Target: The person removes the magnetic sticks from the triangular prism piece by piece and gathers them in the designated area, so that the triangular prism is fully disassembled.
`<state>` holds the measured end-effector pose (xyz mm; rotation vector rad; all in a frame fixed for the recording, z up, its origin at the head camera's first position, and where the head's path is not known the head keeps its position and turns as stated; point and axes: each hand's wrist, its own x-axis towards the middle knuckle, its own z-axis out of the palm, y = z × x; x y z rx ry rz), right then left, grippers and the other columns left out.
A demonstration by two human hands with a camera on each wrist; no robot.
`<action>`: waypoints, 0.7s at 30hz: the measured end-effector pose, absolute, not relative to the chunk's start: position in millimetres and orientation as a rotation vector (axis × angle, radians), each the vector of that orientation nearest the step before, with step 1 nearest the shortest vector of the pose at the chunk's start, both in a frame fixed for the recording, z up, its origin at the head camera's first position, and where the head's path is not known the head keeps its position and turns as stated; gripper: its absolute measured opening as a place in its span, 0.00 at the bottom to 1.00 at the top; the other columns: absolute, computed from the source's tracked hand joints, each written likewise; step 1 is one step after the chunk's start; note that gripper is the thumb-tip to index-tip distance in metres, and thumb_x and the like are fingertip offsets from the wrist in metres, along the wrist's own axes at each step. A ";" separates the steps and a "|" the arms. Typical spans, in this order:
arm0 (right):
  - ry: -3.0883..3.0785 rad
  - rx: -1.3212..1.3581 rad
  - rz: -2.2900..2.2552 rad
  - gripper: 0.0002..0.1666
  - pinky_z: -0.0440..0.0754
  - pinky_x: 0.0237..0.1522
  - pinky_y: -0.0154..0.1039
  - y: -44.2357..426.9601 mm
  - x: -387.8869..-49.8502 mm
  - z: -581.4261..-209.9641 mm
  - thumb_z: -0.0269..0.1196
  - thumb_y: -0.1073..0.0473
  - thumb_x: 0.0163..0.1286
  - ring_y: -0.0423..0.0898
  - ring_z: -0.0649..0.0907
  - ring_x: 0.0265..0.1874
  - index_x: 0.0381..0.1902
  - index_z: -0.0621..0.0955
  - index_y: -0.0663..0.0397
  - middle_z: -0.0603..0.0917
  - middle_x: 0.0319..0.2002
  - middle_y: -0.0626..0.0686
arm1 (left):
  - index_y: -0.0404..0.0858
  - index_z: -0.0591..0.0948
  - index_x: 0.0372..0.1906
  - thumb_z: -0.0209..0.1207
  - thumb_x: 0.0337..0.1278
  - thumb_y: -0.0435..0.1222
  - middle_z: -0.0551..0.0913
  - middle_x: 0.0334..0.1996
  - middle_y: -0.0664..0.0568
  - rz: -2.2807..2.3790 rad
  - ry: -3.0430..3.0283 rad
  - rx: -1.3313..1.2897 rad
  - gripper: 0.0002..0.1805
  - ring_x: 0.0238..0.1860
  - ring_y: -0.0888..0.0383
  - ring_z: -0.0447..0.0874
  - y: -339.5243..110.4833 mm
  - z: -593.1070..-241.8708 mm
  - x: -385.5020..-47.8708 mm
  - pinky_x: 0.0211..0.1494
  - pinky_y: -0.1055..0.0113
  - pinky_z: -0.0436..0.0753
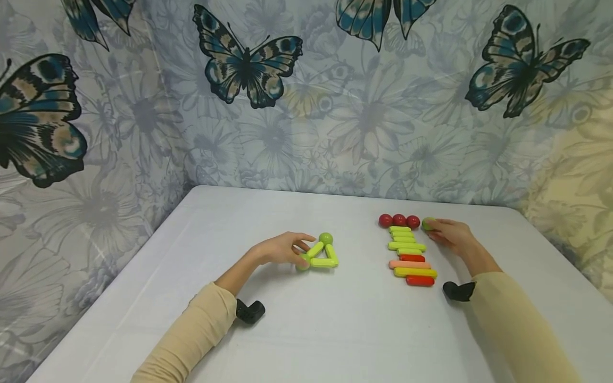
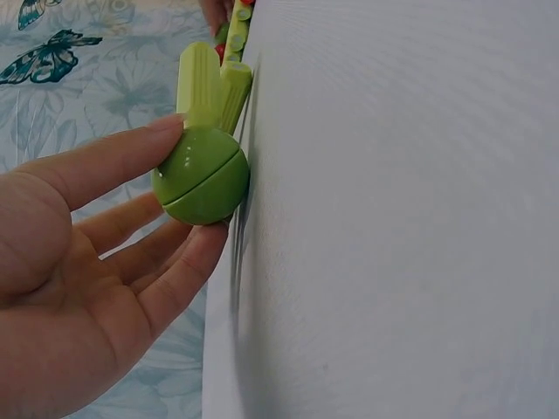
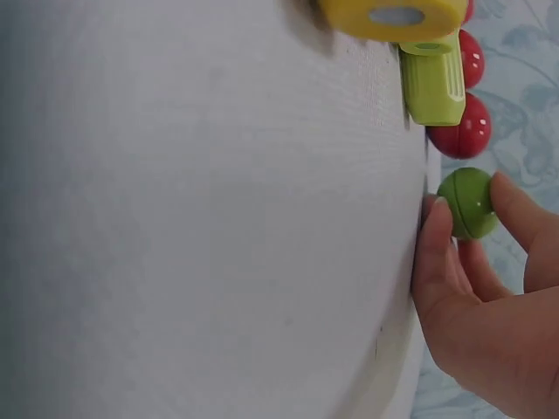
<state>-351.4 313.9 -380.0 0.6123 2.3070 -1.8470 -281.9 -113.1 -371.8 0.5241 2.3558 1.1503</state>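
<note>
On the left of the table's middle, my left hand [image 1: 282,249] pinches a green ball [image 2: 208,179] between thumb and fingers. This ball forms the left corner of a triangle of light green sticks [image 1: 323,263]. A second green ball [image 1: 325,238] sits at the triangle's top corner; no ball shows at the lower right one. Over at the far right, my right hand [image 1: 452,234] holds another green ball [image 3: 468,202] by thumb and fingertips. That ball is beside the end of a row of red balls [image 1: 399,220], with a small gap in the right wrist view.
Below the red balls lies a column of sticks: several light green ones [image 1: 406,246], a red one [image 1: 412,258], a pink one [image 1: 409,264], a yellow one [image 1: 415,272] and another red one [image 1: 420,281]. A butterfly-patterned wall covering [image 1: 297,149] stands behind the white table [image 1: 335,330].
</note>
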 end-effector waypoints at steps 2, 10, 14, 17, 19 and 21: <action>2.321 0.618 -1.844 0.42 0.81 0.37 0.28 313.5 -352.0 -379.3 0.57 0.54 0.71 0.35 0.77 0.25 0.72 0.53 0.67 0.62 0.65 0.66 | 0.43 0.66 0.70 0.68 0.53 0.32 0.74 0.59 0.46 1.152 2.353 0.528 0.38 0.61 0.47 0.70 -113.1 -371.2 -281.9 0.58 0.56 0.74; 2.363 0.677 -1.799 0.40 0.81 0.36 0.27 311.6 -353.4 -379.3 0.57 0.53 0.70 0.35 0.77 0.25 0.71 0.57 0.67 0.64 0.65 0.65 | 0.43 0.66 0.70 0.67 0.53 0.32 0.74 0.59 0.46 1.148 2.350 0.524 0.38 0.61 0.47 0.71 -112.6 -369.6 -282.1 0.59 0.55 0.74; 2.383 0.676 -1.777 0.39 0.81 0.35 0.27 311.4 -354.2 -381.4 0.58 0.52 0.70 0.35 0.77 0.25 0.70 0.59 0.69 0.66 0.63 0.65 | 0.44 0.66 0.70 0.67 0.53 0.33 0.74 0.59 0.46 1.145 2.351 0.519 0.38 0.61 0.47 0.71 -112.9 -369.9 -281.9 0.59 0.55 0.73; 2.403 0.664 -1.750 0.40 0.81 0.34 0.27 311.6 -354.6 -383.1 0.58 0.51 0.70 0.36 0.77 0.26 0.70 0.59 0.70 0.67 0.62 0.64 | 0.43 0.66 0.70 0.67 0.53 0.33 0.74 0.59 0.46 1.145 2.351 0.519 0.38 0.61 0.48 0.71 -113.3 -370.5 -281.5 0.59 0.55 0.74; 2.413 0.661 -1.732 0.40 0.80 0.33 0.26 311.5 -354.7 -384.1 0.58 0.51 0.70 0.37 0.77 0.27 0.69 0.59 0.70 0.67 0.62 0.65 | 0.43 0.66 0.70 0.67 0.53 0.33 0.74 0.59 0.46 1.147 2.349 0.519 0.38 0.61 0.48 0.71 -113.3 -371.3 -281.5 0.59 0.55 0.74; 2.421 0.659 -1.717 0.40 0.80 0.31 0.25 311.8 -354.7 -385.3 0.57 0.50 0.71 0.38 0.77 0.28 0.69 0.59 0.70 0.67 0.62 0.65 | 0.43 0.66 0.70 0.67 0.53 0.33 0.74 0.59 0.46 1.146 2.349 0.521 0.38 0.61 0.48 0.71 -113.2 -372.2 -281.6 0.59 0.55 0.74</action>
